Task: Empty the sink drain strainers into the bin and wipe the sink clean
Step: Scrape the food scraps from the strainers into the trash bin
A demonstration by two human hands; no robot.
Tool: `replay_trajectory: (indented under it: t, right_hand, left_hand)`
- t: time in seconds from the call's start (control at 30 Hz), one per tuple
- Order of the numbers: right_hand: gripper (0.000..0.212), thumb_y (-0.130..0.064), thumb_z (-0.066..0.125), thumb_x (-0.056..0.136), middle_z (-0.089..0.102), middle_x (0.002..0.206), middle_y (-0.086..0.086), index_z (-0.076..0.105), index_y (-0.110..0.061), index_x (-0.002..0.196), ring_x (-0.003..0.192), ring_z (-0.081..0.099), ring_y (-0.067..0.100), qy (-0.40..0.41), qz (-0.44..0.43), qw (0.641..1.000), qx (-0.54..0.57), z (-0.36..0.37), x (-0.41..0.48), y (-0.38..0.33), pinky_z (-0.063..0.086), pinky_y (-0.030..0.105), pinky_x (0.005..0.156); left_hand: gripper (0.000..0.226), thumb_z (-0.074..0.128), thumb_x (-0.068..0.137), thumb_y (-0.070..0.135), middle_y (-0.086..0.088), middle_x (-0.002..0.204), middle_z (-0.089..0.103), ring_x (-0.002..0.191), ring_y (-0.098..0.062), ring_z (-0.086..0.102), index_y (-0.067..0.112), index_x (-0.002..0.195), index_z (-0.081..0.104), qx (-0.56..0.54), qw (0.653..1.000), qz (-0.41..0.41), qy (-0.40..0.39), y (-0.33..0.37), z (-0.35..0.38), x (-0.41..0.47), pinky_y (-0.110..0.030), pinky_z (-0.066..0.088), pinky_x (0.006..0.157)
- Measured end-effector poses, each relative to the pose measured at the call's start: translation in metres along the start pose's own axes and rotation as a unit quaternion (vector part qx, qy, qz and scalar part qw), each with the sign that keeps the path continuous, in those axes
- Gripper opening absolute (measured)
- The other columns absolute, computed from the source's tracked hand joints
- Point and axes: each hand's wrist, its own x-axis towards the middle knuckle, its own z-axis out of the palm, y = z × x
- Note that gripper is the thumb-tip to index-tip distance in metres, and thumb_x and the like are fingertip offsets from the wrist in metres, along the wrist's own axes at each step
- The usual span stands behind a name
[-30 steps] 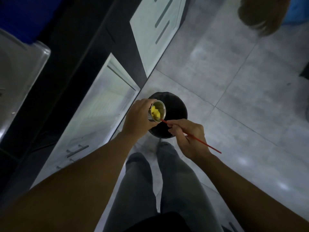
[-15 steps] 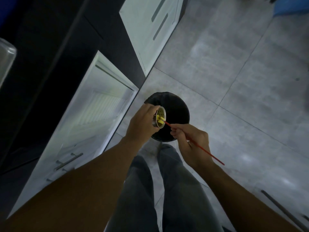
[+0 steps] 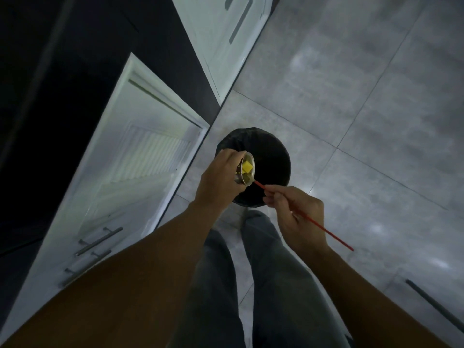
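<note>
My left hand grips a small metal drain strainer, tipped on its side over a round bin lined with a black bag on the floor. A yellow scrap sits inside the strainer. My right hand pinches a thin red stick, whose tip touches the strainer's lower rim. The sink is out of view.
An open white cabinet door stands left of the bin, under a dark countertop. More white cabinet fronts lie further back. My legs stand just behind the bin on grey floor tiles.
The red stick's tip has drawn back from inside the strainer to its lower rim. Fewer yellow scraps show in the strainer. The camera has tilted further down.
</note>
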Motion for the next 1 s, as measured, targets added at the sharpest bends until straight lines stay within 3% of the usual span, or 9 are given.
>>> replay_trajectory:
  t: [0.1, 0.23, 0.43, 0.6, 0.73, 1.0]
  right_hand:
    - [0.024, -0.011, 0.053, 0.101, 0.076, 0.107, 0.005, 0.074, -0.011, 0.113, 0.095, 0.072, 0.014, -0.032, 0.023, 0.999, -0.003, 0.007, 0.005, -0.002, 0.061, 0.037, 0.089]
    - [0.025, -0.015, 0.052, 0.102, 0.075, 0.110, 0.005, 0.073, -0.012, 0.115, 0.099, 0.072, 0.017, -0.017, 0.040, 0.999, -0.004, 0.009, 0.009, -0.002, 0.060, 0.041, 0.091]
    - [0.022, -0.010, 0.056, 0.099, 0.076, 0.100, 0.004, 0.075, -0.010, 0.110, 0.090, 0.073, 0.012, 0.058, 0.001, 0.998, -0.019, 0.002, 0.005, -0.003, 0.062, 0.031, 0.083]
    - [0.032, -0.026, 0.048, 0.099, 0.077, 0.101, 0.004, 0.075, -0.012, 0.109, 0.090, 0.074, 0.012, 0.001, -0.015, 1.000, 0.011, 0.009, 0.011, -0.005, 0.063, 0.034, 0.082]
    - [0.023, -0.015, 0.053, 0.101, 0.076, 0.102, 0.001, 0.073, -0.017, 0.112, 0.092, 0.073, 0.010, -0.036, 0.006, 0.999, 0.016, 0.014, 0.019, 0.000, 0.062, 0.036, 0.087]
    - [0.023, -0.015, 0.056, 0.098, 0.077, 0.101, 0.005, 0.074, -0.009, 0.110, 0.091, 0.074, 0.009, -0.007, -0.008, 1.000, 0.027, 0.000, 0.011, 0.011, 0.063, 0.034, 0.083]
  left_hand:
    - [0.079, 0.086, 0.076, 0.028, -0.005, 0.140, 0.051, 0.127, -0.022, 0.053, 0.015, 0.144, 0.047, -0.009, 1.000, -0.001, -0.001, 0.002, 0.002, -0.001, -0.035, 0.055, 0.098]
    - [0.077, 0.085, 0.078, 0.031, -0.005, 0.139, 0.052, 0.125, -0.021, 0.054, 0.015, 0.144, 0.048, -0.004, 1.000, 0.000, -0.002, 0.001, 0.001, -0.002, -0.035, 0.055, 0.098]
    - [0.079, 0.085, 0.075, 0.026, -0.004, 0.133, 0.051, 0.121, -0.020, 0.054, 0.016, 0.144, 0.048, 0.007, 1.000, 0.003, -0.002, 0.002, -0.007, -0.002, -0.036, 0.056, 0.096]
    - [0.081, 0.086, 0.075, 0.024, -0.004, 0.135, 0.051, 0.124, -0.021, 0.052, 0.015, 0.145, 0.047, 0.002, 1.000, 0.001, -0.009, 0.005, -0.010, -0.001, -0.036, 0.055, 0.099]
    - [0.080, 0.087, 0.075, 0.025, -0.004, 0.134, 0.052, 0.123, -0.021, 0.054, 0.015, 0.144, 0.048, -0.015, 1.000, 0.002, -0.015, 0.006, -0.008, 0.000, -0.037, 0.055, 0.098]
    - [0.078, 0.085, 0.077, 0.029, -0.004, 0.133, 0.052, 0.121, -0.021, 0.054, 0.016, 0.144, 0.047, -0.010, 1.000, -0.012, -0.020, 0.002, -0.002, -0.004, -0.037, 0.056, 0.096]
